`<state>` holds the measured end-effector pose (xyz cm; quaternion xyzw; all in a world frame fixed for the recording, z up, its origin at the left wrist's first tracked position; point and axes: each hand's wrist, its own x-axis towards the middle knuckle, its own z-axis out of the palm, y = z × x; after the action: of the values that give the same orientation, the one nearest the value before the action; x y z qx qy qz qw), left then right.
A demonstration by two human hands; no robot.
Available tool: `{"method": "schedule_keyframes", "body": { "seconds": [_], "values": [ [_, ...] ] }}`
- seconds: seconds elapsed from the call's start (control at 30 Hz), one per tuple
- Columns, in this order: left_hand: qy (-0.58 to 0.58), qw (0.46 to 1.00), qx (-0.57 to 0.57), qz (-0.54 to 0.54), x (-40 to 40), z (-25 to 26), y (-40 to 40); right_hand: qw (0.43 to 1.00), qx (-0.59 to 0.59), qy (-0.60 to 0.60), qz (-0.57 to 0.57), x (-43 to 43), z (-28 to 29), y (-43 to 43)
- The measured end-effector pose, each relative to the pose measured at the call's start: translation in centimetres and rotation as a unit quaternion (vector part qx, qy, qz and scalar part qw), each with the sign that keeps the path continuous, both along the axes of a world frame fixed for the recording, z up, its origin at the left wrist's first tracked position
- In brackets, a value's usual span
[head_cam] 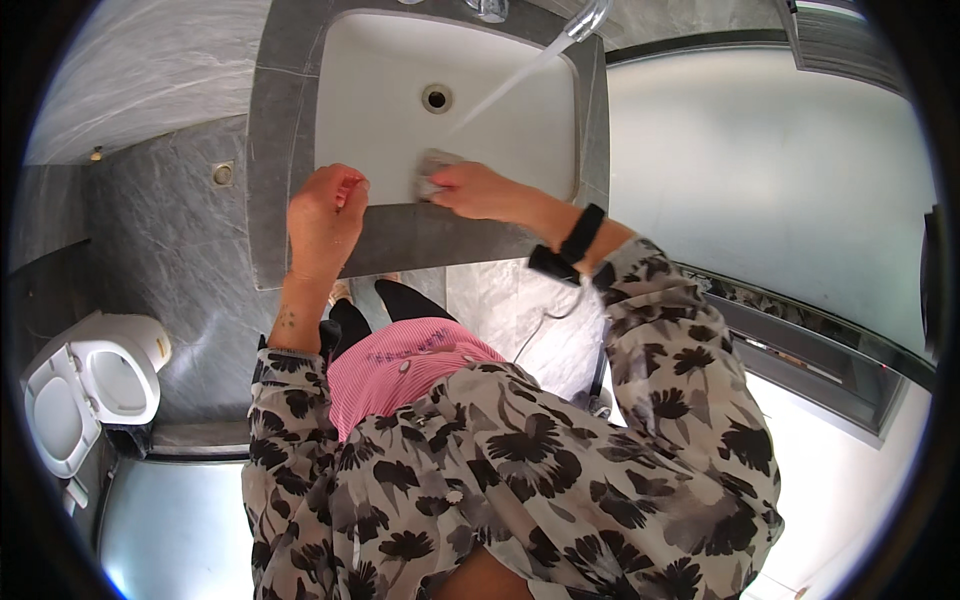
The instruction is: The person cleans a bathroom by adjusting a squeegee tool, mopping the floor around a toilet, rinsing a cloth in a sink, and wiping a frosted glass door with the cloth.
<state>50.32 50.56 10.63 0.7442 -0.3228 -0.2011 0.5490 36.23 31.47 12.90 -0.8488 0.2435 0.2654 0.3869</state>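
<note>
My right hand (480, 189) grips a crumpled greyish cloth (433, 166), blurred by motion, at the front rim of the white sink basin (367, 90). My left hand (326, 214) is over the front left corner of the basin and the grey stone countertop (279, 150). Its fingers are curled in, and nothing shows between them. From the chrome faucet spout (589, 21), at the upper right, a stream of water (517, 79) slants into the basin. The round drain (436, 98) is uncovered.
A toilet (120, 379) with its lid raised stands at the lower left. The grey floor holds a small floor drain (223, 173). Right of the counter is a frosted glass panel (757, 165). A dark cable (541, 319) hangs below the counter's front edge.
</note>
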Motion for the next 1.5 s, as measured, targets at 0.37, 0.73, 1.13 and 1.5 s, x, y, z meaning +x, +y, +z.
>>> {"method": "schedule_keyframes", "body": {
  "seconds": [0.37,0.73,1.13,1.5],
  "values": [
    [0.038,0.999,-0.034,0.016,-0.3,-1.3,0.9,0.64,0.285,-0.257,-0.666,10.5,-2.3,-4.2],
    [0.091,0.99,-0.108,-0.027,-0.5,-1.1,1.1,0.781,0.0,-0.196,-0.593,21.6,-6.8,-5.4],
    [0.326,0.934,-0.096,0.114,0.4,-1.5,1.7,0.914,0.16,-0.107,-0.358,6.4,-2.2,2.7],
    [-0.088,0.981,0.017,0.173,1.7,-3.4,2.7,0.865,-0.206,-0.443,-0.115,2.8,-4.2,14.9]
  ]
}}
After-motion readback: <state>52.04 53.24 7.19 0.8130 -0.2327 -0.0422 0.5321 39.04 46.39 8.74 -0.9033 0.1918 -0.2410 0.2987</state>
